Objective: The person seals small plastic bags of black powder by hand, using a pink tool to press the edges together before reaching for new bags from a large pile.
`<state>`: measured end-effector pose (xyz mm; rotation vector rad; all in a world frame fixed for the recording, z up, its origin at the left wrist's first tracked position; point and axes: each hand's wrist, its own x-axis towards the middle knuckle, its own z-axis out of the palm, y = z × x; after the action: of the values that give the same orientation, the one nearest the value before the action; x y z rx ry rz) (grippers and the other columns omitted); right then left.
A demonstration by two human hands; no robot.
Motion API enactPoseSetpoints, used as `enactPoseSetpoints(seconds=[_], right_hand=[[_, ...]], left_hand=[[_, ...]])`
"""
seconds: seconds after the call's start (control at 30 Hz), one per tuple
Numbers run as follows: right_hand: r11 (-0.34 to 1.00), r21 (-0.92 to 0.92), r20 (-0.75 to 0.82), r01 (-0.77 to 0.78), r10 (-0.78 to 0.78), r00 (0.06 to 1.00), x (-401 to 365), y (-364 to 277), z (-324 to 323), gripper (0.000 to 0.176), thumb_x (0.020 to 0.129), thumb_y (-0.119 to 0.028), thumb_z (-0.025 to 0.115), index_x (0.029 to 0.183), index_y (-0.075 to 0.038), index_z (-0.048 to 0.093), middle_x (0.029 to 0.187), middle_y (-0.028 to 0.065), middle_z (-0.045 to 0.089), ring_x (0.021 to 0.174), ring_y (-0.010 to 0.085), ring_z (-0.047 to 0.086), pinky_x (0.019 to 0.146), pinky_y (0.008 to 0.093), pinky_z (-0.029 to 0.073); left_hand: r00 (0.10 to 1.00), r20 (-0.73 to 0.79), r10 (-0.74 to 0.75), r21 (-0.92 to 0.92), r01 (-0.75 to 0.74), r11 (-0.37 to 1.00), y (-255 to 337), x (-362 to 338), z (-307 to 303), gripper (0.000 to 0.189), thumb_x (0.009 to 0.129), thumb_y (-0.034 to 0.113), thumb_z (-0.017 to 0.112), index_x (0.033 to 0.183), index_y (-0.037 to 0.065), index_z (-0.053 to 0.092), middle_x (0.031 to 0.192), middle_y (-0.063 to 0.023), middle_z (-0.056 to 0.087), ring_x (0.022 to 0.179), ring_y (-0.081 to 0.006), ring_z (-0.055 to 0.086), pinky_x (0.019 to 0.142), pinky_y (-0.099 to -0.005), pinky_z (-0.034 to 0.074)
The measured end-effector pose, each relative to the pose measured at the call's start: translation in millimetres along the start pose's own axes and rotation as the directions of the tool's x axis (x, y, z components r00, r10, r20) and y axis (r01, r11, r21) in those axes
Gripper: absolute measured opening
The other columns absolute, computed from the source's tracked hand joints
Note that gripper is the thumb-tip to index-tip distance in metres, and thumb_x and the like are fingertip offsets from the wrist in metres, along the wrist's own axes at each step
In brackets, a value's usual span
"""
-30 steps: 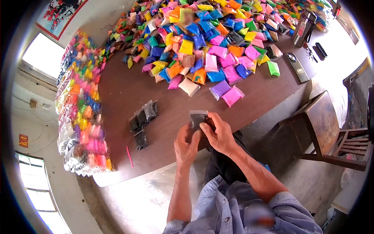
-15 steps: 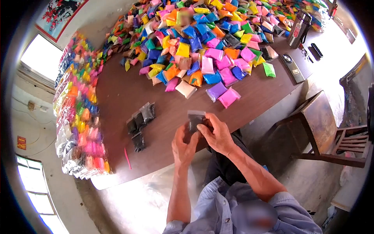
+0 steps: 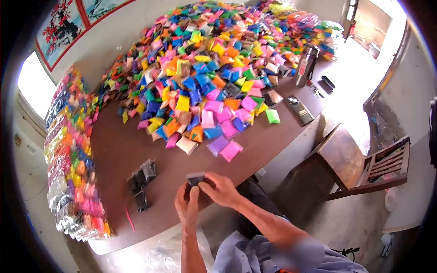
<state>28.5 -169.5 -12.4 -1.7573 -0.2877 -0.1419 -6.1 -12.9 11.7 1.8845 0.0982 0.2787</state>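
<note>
So I've got both hands close together over the near edge of the brown table [image 3: 159,157], pinching the same small black packet [image 3: 196,179]. The left hand [image 3: 185,205] has its thumb against the packet's near side, fingers curled at its left. The right hand [image 3: 221,190] grips it from the right, thumb and fingers closed on it. Can't tell exactly how the hidden fingers sit, tbh.

Over to the left I see a little cluster of black packets [image 3: 141,178] lying on the tabletop, with a thin pink stick [image 3: 130,219] just nearer the edge. Beyond the hands there's a huge heap of colorful packets [image 3: 195,84]; a purple packet [image 3: 218,145] and a bright pink packet [image 3: 231,150] lie side by side at its near edge. Off to the right, a thermos [image 3: 307,67] stands upright near some keys [image 3: 315,90].
</note>
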Motion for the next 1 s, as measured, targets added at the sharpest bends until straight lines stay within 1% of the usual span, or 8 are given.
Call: enactPoseSetpoints(seconds=[0.07,0.27,0.4,0.43,0.53,0.77,0.83,1.0], right_hand=[[0.996,-0.026,0.061,-0.089,0.091,0.994,0,0,-2,0.032,0.098,-0.03,0.073,0.116,-0.005,0.067,0.09,0.0129,0.07,0.076,0.0237,0.068,0.07,0.0371,0.055],[0.996,0.007,0.054,-0.093,0.092,0.994,1,-15,-6,0.033,0.101,-0.035,0.067,0.108,-0.003,0.066,0.089,0.0205,0.066,0.08,0.0354,0.067,0.071,0.0424,0.052],[0.998,-0.021,0.041,-0.065,0.066,0.997,0,-7,0,0.024,0.1,-0.027,0.069,0.105,-0.004,0.067,0.086,0.0206,0.065,0.075,0.0355,0.065,0.067,0.0428,0.051],[0.998,0.004,0.005,0.065,-0.065,0.998,0,-4,3,0.022,0.1,-0.025,0.07,0.104,-0.004,0.067,0.085,0.0213,0.064,0.075,0.0373,0.065,0.066,0.0434,0.051],[0.995,-0.069,0.138,-0.072,0.081,0.987,0,0,-2,0.03,0.099,-0.033,0.071,0.114,-0.008,0.072,0.09,0.0183,0.069,0.08,0.0301,0.069,0.073,0.0406,0.054],[1.0,0.002,0.054,-0.001,0.001,0.999,0,3,3,0.029,0.099,-0.033,0.07,0.112,-0.008,0.073,0.094,0.0119,0.073,0.083,0.0253,0.07,0.075,0.0373,0.055],[1.0,-0.025,0.058,0.0,0.001,0.998,-2,2,2,0.026,0.1,-0.031,0.069,0.109,-0.007,0.074,0.093,0.0116,0.072,0.083,0.0248,0.07,0.074,0.0371,0.055],[0.999,0.008,0.042,0.042,-0.043,0.998,-2,6,3,0.025,0.099,-0.029,0.07,0.109,-0.007,0.074,0.096,0.0132,0.072,0.082,0.0277,0.07,0.073,0.0371,0.054]], left_hand=[[1.0,-0.015,0.011,0.011,-0.01,1.0,-8,0,-2,0.028,0.098,0.014,0.069,0.12,-0.003,0.071,0.107,-0.0119,0.075,0.095,-0.0198,0.068,0.087,-0.0364,0.054],[0.998,-0.037,-0.055,0.034,0.057,0.998,-4,0,-2,0.022,0.097,0.013,0.068,0.113,-0.001,0.073,0.095,-0.0076,0.072,0.088,-0.0155,0.063,0.08,-0.0326,0.051],[0.999,0.02,-0.03,-0.144,0.033,0.989,-14,2,-5,0.019,0.097,0.013,0.069,0.106,-0.003,0.072,0.089,-0.0026,0.068,0.083,-0.0111,0.057,0.075,-0.0293,0.047],[1.0,0.023,-0.016,-0.149,0.019,0.989,-11,3,-3,0.019,0.097,0.013,0.069,0.106,-0.003,0.072,0.089,-0.0026,0.068,0.083,-0.0111,0.057,0.075,-0.0293,0.047],[0.999,-0.053,0.005,-0.199,-0.016,0.98,-10,1,1,0.017,0.098,0.013,0.068,0.101,-0.003,0.071,0.087,-0.0004,0.066,0.082,-0.0103,0.055,0.073,-0.0293,0.046],[0.999,-0.016,0.028,-0.109,-0.03,0.994,-9,2,-2,0.018,0.1,0.013,0.069,0.098,-0.004,0.072,0.085,-0.0009,0.066,0.08,-0.0094,0.056,0.072,-0.0267,0.046],[0.999,-0.033,-0.036,-0.337,0.023,0.941,-11,2,1,0.019,0.101,0.015,0.069,0.097,-0.004,0.072,0.085,-0.0013,0.067,0.08,-0.0094,0.056,0.072,-0.0276,0.047],[0.998,-0.02,-0.065,-0.113,0.063,0.992,-16,3,-7,0.026,0.101,0.022,0.07,0.099,-0.003,0.072,0.086,-0.0013,0.067,0.081,-0.0094,0.056,0.073,-0.029,0.047]])
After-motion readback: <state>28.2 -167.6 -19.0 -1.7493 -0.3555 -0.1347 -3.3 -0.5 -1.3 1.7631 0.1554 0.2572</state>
